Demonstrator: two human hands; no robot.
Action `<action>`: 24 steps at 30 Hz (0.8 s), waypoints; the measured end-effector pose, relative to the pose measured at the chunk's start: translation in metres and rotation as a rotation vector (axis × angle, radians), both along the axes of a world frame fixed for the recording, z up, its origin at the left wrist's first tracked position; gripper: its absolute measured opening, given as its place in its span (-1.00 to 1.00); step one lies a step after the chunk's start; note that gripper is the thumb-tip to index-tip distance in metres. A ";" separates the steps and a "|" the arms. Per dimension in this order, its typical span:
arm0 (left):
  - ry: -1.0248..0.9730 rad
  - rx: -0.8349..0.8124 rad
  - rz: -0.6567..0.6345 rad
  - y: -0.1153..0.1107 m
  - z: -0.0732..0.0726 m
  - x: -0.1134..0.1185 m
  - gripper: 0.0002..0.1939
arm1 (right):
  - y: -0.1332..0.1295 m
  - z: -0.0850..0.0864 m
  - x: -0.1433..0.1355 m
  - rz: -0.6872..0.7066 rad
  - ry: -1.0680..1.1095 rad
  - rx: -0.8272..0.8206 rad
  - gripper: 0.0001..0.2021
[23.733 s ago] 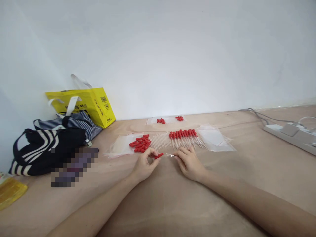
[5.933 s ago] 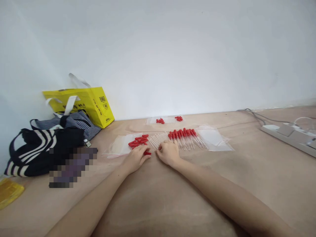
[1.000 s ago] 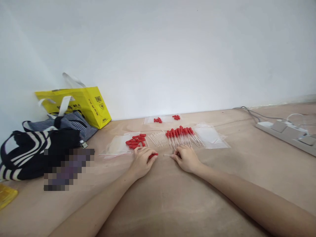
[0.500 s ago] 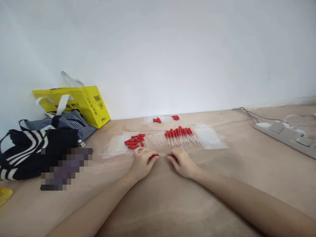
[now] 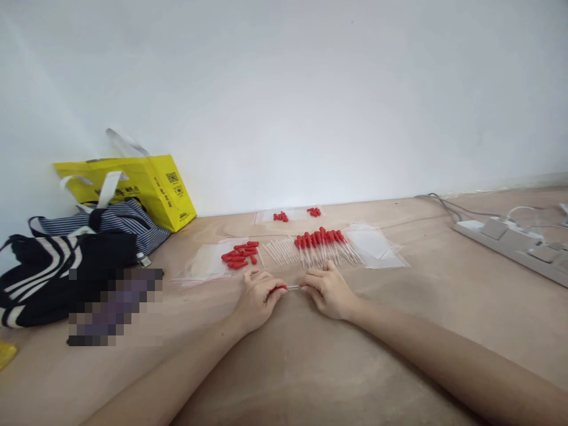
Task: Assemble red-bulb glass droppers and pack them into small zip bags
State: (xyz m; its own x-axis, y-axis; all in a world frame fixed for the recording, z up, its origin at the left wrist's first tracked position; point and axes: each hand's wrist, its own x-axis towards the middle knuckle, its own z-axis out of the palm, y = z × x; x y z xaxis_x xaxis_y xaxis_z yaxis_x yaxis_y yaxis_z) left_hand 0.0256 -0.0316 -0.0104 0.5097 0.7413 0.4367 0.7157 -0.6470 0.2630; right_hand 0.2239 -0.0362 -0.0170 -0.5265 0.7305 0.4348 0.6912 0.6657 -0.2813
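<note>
Left fingers [image 5: 268, 284] clamp one red bulb [image 5: 280, 289], right fingers [image 5: 312, 278] one tube [image 5: 293, 287]; near the worktop's [image 5: 284, 367] back edge, two red clusters [image 5: 280, 217] lie in or on one bag [image 5: 264, 217].

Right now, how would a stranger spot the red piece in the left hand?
Find the brown table, then the left hand, nearer than the loose red pile. The red piece there is the only one held, a clear tube at its end.

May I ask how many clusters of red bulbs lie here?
4: a left pile, a row on clear tubes, a back-left cluster and a back-right cluster.
</note>
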 end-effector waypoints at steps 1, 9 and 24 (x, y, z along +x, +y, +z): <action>0.000 0.000 0.002 -0.001 0.000 0.001 -0.82 | 0.000 0.000 0.000 -0.003 0.002 0.011 -0.80; 0.022 0.050 -0.048 -0.005 0.003 0.004 -0.82 | 0.000 -0.003 -0.005 0.012 0.023 0.058 -0.80; 0.013 0.082 -0.093 -0.007 0.004 0.006 -0.83 | 0.003 -0.004 -0.007 0.081 0.055 0.029 -0.81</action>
State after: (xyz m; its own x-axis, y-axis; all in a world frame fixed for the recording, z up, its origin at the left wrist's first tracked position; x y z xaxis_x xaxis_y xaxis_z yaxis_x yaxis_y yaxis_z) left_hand 0.0320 -0.0382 -0.0061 0.5809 0.6525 0.4865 0.6545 -0.7298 0.1973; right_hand 0.2171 -0.0335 -0.0210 -0.5581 0.6731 0.4852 0.6190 0.7272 -0.2967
